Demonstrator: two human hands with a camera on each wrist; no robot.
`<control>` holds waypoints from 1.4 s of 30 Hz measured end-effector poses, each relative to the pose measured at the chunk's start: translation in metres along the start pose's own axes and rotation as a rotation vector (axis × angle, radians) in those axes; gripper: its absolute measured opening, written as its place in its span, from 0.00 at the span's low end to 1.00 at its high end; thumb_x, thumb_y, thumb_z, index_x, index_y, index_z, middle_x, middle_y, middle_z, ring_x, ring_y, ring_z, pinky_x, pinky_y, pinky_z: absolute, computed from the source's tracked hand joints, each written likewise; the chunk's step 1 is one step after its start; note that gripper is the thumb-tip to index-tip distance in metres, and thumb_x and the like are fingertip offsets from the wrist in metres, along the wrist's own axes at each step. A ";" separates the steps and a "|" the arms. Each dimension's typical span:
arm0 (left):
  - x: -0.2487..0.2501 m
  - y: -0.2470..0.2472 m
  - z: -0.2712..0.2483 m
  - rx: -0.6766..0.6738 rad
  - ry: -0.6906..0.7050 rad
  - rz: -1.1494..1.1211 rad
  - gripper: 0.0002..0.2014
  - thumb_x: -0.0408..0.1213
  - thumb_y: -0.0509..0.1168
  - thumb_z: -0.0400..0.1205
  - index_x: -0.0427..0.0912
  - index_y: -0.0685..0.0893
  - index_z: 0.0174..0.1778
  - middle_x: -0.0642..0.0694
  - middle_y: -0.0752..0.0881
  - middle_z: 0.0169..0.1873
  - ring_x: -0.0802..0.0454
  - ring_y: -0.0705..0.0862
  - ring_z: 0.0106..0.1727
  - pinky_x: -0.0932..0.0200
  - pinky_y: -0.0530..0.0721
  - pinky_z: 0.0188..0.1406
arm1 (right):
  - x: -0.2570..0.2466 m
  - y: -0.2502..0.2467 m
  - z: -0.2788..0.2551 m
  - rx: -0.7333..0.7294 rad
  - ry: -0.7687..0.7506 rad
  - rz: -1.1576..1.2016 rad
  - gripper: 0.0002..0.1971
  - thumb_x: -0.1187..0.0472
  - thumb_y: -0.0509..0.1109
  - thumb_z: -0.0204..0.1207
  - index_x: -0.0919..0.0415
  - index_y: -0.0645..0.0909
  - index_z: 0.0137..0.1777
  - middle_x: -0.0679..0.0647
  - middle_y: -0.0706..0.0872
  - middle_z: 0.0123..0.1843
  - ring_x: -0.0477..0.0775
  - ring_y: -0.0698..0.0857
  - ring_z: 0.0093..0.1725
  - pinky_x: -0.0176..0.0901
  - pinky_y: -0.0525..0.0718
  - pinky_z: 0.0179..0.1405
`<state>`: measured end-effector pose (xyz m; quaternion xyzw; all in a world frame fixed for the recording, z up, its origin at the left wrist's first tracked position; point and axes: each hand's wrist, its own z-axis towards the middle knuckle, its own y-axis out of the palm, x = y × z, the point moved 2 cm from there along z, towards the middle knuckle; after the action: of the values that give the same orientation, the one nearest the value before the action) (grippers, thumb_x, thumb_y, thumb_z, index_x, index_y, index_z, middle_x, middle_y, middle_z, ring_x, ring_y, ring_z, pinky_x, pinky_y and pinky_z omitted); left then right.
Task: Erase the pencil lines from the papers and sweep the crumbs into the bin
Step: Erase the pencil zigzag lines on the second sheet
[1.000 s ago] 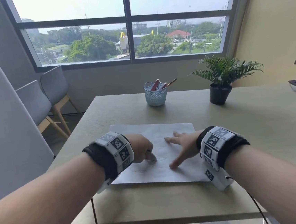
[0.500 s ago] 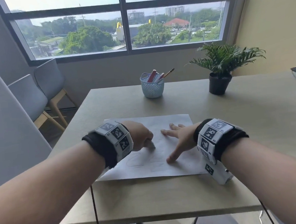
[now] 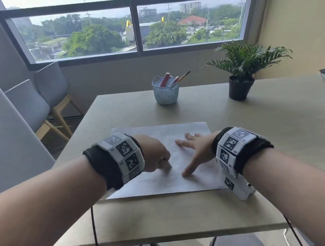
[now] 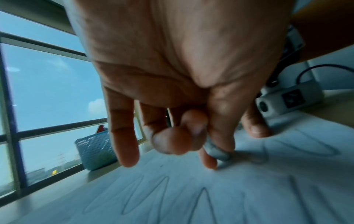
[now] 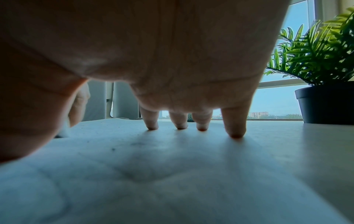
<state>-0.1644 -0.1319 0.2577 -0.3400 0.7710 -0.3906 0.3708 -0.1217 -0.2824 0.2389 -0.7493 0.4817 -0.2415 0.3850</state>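
Eraser [image 4: 217, 152] pinched in L hand [image 3: 154, 153], on paper [image 3: 193, 181].

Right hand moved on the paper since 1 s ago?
No. Right hand still presses the paper's right half, fingertips just short of its far edge.

White paper [image 3: 188, 132], grey eraser [image 4: 216, 151], seemingly pale-blue basket [image 3: 166, 94].
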 end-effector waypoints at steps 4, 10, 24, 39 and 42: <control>0.000 -0.001 -0.002 -0.008 0.004 0.006 0.14 0.52 0.53 0.87 0.51 0.80 0.58 0.53 0.81 0.43 0.50 0.76 0.43 0.57 0.70 0.40 | -0.001 -0.001 -0.001 -0.002 0.001 -0.003 0.57 0.25 0.70 0.62 0.34 0.35 0.82 0.45 0.33 0.86 0.51 0.38 0.85 0.66 0.45 0.82; -0.001 -0.006 0.003 0.009 -0.049 -0.043 0.14 0.51 0.53 0.87 0.52 0.80 0.61 0.55 0.80 0.44 0.52 0.74 0.43 0.57 0.70 0.42 | -0.001 -0.001 -0.002 -0.001 0.002 0.001 0.57 0.25 0.70 0.62 0.35 0.35 0.82 0.45 0.34 0.86 0.51 0.38 0.85 0.66 0.45 0.82; 0.010 -0.011 0.004 -0.043 0.013 -0.008 0.18 0.54 0.52 0.87 0.49 0.80 0.62 0.53 0.79 0.43 0.51 0.75 0.44 0.55 0.70 0.42 | 0.001 0.002 0.006 0.004 0.001 0.011 0.59 0.25 0.71 0.60 0.34 0.35 0.82 0.45 0.33 0.86 0.51 0.38 0.85 0.65 0.44 0.82; 0.011 -0.018 0.009 -0.017 0.015 0.033 0.18 0.53 0.53 0.87 0.49 0.81 0.63 0.52 0.79 0.44 0.51 0.75 0.44 0.56 0.70 0.41 | 0.002 0.002 0.005 0.009 -0.005 0.014 0.59 0.25 0.71 0.60 0.35 0.35 0.82 0.45 0.34 0.86 0.51 0.38 0.85 0.64 0.44 0.82; 0.010 -0.018 0.010 0.020 -0.004 0.019 0.15 0.49 0.54 0.87 0.50 0.80 0.62 0.55 0.78 0.40 0.52 0.75 0.43 0.57 0.70 0.39 | 0.001 0.001 0.004 0.013 -0.004 0.011 0.59 0.25 0.70 0.61 0.35 0.35 0.82 0.45 0.34 0.86 0.51 0.38 0.85 0.63 0.44 0.82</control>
<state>-0.1564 -0.1515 0.2654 -0.3296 0.7696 -0.3940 0.3793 -0.1185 -0.2824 0.2352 -0.7446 0.4836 -0.2409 0.3919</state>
